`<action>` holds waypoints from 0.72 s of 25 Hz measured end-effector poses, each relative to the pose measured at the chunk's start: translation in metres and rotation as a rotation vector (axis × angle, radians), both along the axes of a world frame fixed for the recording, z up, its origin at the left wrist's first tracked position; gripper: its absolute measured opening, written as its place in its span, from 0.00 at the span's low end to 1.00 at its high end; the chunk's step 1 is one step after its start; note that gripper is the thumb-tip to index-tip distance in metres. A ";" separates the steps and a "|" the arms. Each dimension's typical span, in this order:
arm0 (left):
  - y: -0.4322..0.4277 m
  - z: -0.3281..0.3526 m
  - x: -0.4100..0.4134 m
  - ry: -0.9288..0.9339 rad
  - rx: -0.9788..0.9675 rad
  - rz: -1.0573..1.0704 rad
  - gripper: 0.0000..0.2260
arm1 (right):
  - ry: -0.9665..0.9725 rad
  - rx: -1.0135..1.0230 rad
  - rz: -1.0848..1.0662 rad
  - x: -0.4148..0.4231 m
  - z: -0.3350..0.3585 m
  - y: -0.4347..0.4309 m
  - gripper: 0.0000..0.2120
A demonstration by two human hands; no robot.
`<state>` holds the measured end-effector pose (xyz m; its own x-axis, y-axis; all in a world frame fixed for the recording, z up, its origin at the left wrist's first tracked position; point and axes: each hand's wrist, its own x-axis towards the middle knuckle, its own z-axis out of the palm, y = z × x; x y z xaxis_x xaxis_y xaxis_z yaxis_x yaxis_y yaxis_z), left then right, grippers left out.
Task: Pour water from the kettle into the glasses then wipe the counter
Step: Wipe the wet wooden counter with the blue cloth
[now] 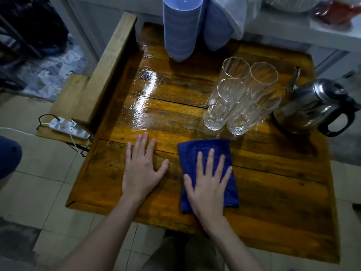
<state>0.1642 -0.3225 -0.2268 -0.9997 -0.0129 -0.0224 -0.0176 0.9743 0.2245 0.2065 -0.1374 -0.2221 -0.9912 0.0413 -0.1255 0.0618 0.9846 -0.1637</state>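
Two bare hands flat on the glossy brown wooden bench point(273, 173): left hand point(141, 169) released, palm on wood; right hand point(208, 184) pressed flat on one folded dark-blue cloth point(205, 153), long axis running away from the camera. Four tall clear ribbed glasses point(240, 96) clustered beyond the cloth. One steel kettle point(310, 106) right of them, spout pointing far-left, black handle near-right. Two stacks of blue plastic cups point(181, 28) at the far edge.

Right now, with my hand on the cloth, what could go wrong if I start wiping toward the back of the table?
The tall glasses stand bunched right behind the blue cloth under your right hand, so a forward sweep could likely knock them over. The kettle sits near the table's right edge, and a sideways push might shove it off. The power strip lies on a low shelf to the left, so water pushed that way could drip onto it.
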 end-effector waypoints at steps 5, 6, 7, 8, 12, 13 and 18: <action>-0.001 0.000 0.002 0.003 -0.003 -0.005 0.33 | -0.003 -0.035 0.293 0.022 -0.003 0.005 0.33; -0.001 0.000 0.002 0.006 0.001 -0.002 0.33 | -0.013 -0.038 0.368 0.026 -0.003 0.016 0.33; 0.000 0.000 0.003 0.009 0.005 0.000 0.33 | -0.021 -0.033 0.435 0.030 -0.003 0.030 0.33; -0.001 0.001 0.003 0.013 0.011 0.001 0.33 | -0.025 -0.021 0.484 0.032 -0.003 0.047 0.33; -0.001 0.000 0.002 0.026 0.026 -0.008 0.33 | -0.043 0.019 0.336 0.032 0.000 0.127 0.33; -0.001 0.000 0.002 0.030 0.019 -0.010 0.33 | -0.049 0.018 0.248 0.030 0.001 0.146 0.34; 0.000 -0.001 0.002 0.031 0.008 -0.024 0.32 | -0.073 0.046 0.008 -0.005 0.001 0.179 0.37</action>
